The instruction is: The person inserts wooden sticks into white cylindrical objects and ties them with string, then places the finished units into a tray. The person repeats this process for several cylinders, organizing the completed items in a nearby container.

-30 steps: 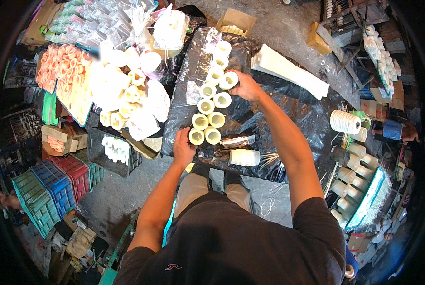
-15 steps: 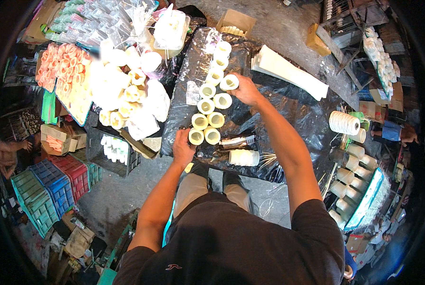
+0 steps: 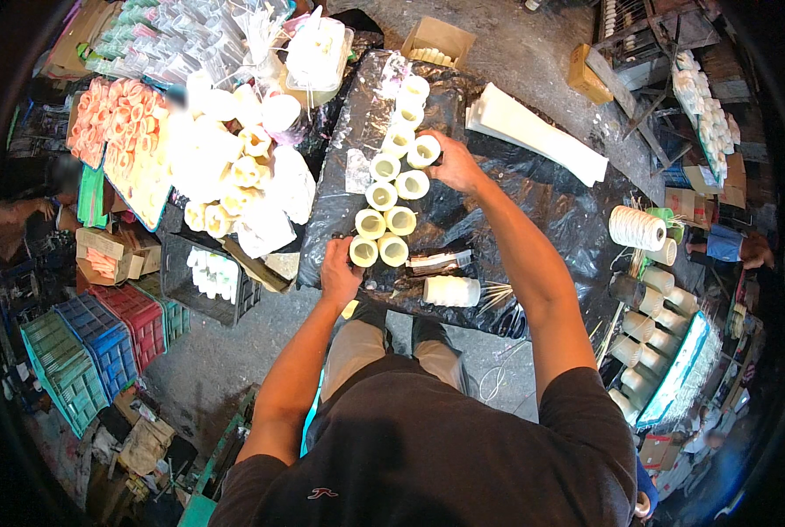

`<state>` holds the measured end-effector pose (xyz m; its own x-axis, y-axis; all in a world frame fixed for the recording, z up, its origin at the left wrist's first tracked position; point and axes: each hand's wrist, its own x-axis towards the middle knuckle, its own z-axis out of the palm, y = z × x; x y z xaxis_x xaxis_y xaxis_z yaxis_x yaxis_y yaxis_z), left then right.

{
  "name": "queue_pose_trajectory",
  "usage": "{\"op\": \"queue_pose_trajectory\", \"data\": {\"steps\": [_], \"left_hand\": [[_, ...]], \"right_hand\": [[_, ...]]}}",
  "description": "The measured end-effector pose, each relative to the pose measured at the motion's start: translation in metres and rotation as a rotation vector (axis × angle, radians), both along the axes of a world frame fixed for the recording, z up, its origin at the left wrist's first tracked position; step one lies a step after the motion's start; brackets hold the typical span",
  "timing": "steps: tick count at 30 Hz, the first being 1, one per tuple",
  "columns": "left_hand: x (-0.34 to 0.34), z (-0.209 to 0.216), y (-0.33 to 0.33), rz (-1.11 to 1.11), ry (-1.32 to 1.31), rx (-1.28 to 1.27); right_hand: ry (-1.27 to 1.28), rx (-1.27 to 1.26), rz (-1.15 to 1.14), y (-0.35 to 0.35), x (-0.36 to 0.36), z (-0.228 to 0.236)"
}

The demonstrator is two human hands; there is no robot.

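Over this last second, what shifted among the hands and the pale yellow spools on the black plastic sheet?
Very little. The right hand stays on the far pale yellow thread spool, which sits about where it was. The left hand still rests at the nearest pale spool of the double row. The black plastic sheet and white paper stack are unchanged.

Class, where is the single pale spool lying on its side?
In the head view, the spool lies on the black sheet's near edge, right of the left hand.

A black plastic sheet (image 3: 533,206) carries pale yarn spools (image 3: 391,198) and a white stack (image 3: 537,132).
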<state>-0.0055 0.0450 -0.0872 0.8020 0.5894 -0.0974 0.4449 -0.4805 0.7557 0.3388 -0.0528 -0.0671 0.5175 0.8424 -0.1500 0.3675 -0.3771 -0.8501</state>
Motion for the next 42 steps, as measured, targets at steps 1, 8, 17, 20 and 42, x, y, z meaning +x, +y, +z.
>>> {"op": "queue_pose_trajectory", "data": {"steps": [1, 8, 17, 20, 42], "left_hand": [[-0.001, -0.001, 0.0, 0.009, -0.002, -0.015], [-0.002, -0.006, 0.0, 0.0, -0.01, 0.007], [-0.002, -0.006, 0.001, -0.015, -0.034, 0.088], [0.001, 0.001, 0.003, -0.026, -0.053, 0.051], [-0.009, 0.064, -0.091, -0.648, -0.023, 0.08]], "right_hand": [[-0.006, 0.014, -0.014, -0.001, -0.001, 0.001], [-0.053, -0.063, 0.074, 0.0, 0.002, 0.004], [-0.048, 0.006, 0.06, -0.003, -0.003, 0.011], [0.047, -0.03, -0.102, -0.019, -0.011, 0.008], [-0.587, -0.46, 0.029, -0.211, -0.221, 0.033]]}}
